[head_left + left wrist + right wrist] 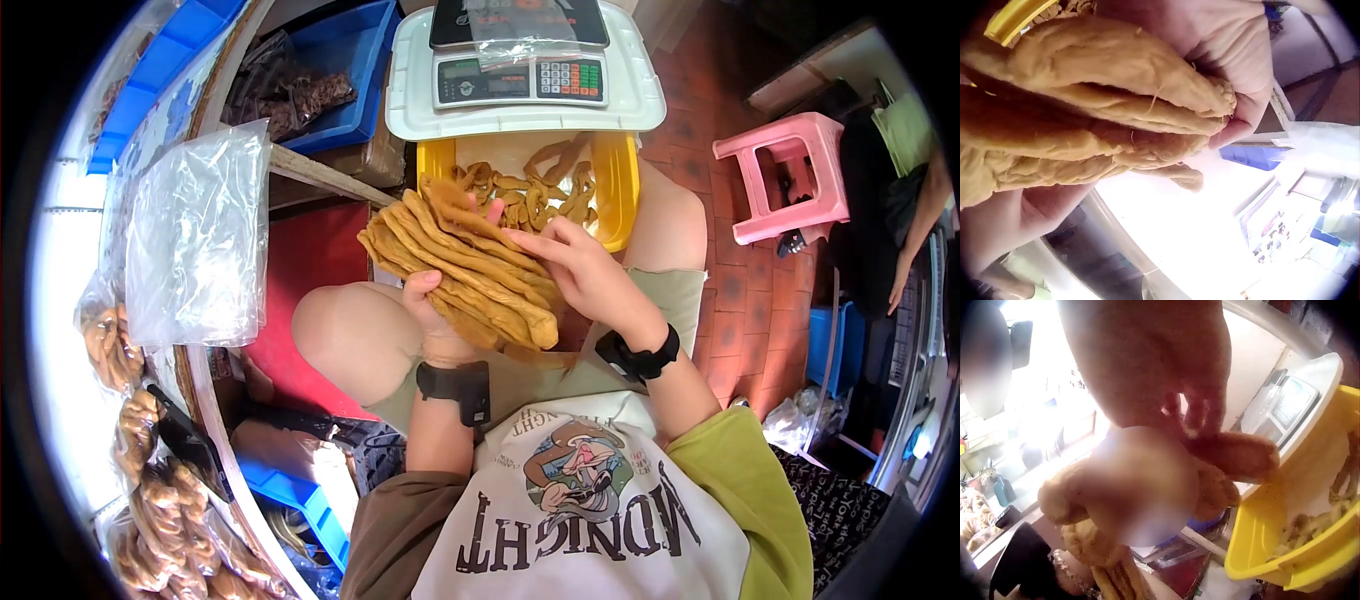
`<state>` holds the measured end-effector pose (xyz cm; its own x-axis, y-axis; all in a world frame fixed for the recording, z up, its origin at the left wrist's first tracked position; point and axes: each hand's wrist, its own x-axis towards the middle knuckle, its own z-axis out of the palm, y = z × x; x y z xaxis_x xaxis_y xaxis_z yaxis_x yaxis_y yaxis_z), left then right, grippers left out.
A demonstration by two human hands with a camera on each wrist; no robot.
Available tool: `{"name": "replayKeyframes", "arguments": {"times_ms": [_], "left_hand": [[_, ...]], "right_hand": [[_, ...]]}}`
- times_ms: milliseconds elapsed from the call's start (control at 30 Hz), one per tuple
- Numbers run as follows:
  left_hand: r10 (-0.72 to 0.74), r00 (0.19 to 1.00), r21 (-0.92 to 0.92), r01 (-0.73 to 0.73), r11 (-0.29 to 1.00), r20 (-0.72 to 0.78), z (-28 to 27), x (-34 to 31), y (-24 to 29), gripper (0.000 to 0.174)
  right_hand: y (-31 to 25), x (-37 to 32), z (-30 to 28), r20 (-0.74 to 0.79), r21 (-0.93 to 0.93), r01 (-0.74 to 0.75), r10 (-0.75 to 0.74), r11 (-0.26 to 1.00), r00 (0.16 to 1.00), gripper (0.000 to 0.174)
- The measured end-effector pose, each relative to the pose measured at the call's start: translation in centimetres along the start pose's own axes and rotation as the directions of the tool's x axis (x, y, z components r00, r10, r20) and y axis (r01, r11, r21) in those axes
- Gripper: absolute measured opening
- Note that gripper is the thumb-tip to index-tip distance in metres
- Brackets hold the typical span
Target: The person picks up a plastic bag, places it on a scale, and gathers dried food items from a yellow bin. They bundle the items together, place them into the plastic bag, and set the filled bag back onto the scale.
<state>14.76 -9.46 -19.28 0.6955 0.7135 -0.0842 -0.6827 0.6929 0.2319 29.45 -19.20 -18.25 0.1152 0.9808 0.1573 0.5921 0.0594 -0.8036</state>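
Note:
A thick bundle of long, soft, yellow-brown strips [470,270] is held up above the person's lap. My left hand [435,315] grips its near left side, thumb lying over the strips; the left wrist view shows a hand [1235,69] with fingers bent round the bundle's end [1147,106]. My right hand [595,280] touches the bundle's upper right side, index finger extended; its thumb is hidden in the head view. More strips [515,205] lie in a yellow tub [628,190] just beyond the bundle. The right wrist view is partly blurred.
A scale [520,85] rests on a white lid [405,100] over the tub's far part. Clear plastic bags [195,240] hang at the left, near a blue crate [375,90]. A pink stool [830,180] stands at the right, with another person's arm [930,210] beyond.

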Motion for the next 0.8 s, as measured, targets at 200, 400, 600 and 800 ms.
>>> {"name": "replayKeyframes", "arguments": {"times_ms": [200,400,600,800], "left_hand": [[-0.041,0.997,0.104,0.034,0.994,0.067,0.0,-0.1,0.1,0.083],[-0.101,0.993,0.186,0.109,0.977,-0.054,-0.8,-1.0,0.1,0.08],[-0.196,0.973,0.177,0.215,0.96,-0.119,-2.4,-1.7,-0.5,0.067],[-0.217,0.972,0.189,0.231,0.955,-0.09,-3.6,-1.4,-0.5,0.068]], "right_hand": [[0.8,-0.6,-0.3,0.026,0.148,-0.028,0.025,0.989,0.999,0.059],[0.2,-1.3,-1.2,0.027,0.085,-0.049,0.047,0.995,0.999,0.042],[-2.7,1.5,-1.2,-0.356,0.073,-0.021,0.046,0.997,0.933,0.027],[-2.6,3.0,0.2,-0.39,0.27,-0.147,0.248,0.952,0.887,0.021]]}}
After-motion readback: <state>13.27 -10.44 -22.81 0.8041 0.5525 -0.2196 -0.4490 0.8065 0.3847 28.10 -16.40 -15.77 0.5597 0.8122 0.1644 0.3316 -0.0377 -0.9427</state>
